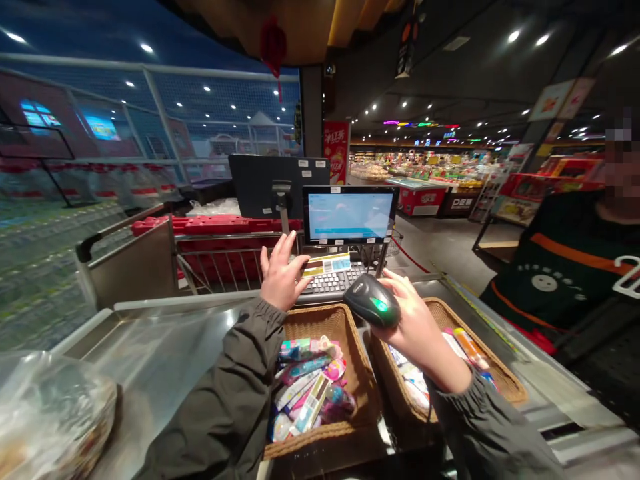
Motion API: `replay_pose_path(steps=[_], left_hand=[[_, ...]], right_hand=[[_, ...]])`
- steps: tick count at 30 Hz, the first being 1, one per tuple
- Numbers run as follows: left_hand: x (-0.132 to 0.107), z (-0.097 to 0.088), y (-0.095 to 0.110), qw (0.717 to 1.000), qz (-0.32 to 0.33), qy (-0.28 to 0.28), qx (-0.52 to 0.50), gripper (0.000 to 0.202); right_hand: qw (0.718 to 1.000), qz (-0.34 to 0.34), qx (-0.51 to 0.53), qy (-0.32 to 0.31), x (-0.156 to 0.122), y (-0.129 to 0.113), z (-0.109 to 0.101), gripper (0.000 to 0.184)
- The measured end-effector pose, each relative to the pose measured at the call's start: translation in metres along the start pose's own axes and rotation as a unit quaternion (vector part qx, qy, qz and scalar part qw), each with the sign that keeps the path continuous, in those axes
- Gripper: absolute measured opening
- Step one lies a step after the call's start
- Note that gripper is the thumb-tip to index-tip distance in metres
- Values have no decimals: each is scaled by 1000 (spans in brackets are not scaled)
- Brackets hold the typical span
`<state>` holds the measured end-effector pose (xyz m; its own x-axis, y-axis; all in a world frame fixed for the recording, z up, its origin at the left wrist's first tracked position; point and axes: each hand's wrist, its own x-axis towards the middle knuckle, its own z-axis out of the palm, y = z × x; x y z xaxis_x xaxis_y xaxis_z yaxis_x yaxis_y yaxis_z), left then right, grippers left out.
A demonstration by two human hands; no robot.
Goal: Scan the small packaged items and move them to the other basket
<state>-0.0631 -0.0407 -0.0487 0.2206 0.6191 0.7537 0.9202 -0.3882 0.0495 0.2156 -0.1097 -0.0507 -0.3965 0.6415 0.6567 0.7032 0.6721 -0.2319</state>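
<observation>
My left hand (281, 279) pinches one end of a narrow, flat packet (329, 265) between thumb and fingers. The packet has a printed barcode and lies level above the keyboard (333, 283). In my right hand (417, 330) is a black barcode scanner (371, 300) with a glowing green light, its front end tilted towards the packet. Below my hands stands a brown woven basket (363, 363) holding several packaged items (310, 380), one with a barcode much like the held packet's. A second woven basket (500, 373) with more packages sits under my right forearm.
A lit screen (350, 217) stands behind the keyboard, beside a dark monitor (270, 187) seen from behind. A metal counter (175, 353) carries a clear plastic bag (55, 407) at left. A person in a dark apron (545, 260) stands at right. A metal cart (225, 263) is beyond.
</observation>
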Motion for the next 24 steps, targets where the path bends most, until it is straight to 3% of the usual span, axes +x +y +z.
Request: replay_pose_path(steps=[7, 14, 24], left_hand=[[-10, -4, -7, 1000, -9, -9, -5, 33], [-26, -4, -14, 999, -12, -41, -10, 31], [-93, 22, -26, 986, 11, -164, -17, 23]], right_hand=[[1000, 11, -6, 7, -5, -12, 4, 36], [999, 30, -3, -29, -14, -17, 11, 39], [998, 49, 6, -48, -36, -20, 30, 40]])
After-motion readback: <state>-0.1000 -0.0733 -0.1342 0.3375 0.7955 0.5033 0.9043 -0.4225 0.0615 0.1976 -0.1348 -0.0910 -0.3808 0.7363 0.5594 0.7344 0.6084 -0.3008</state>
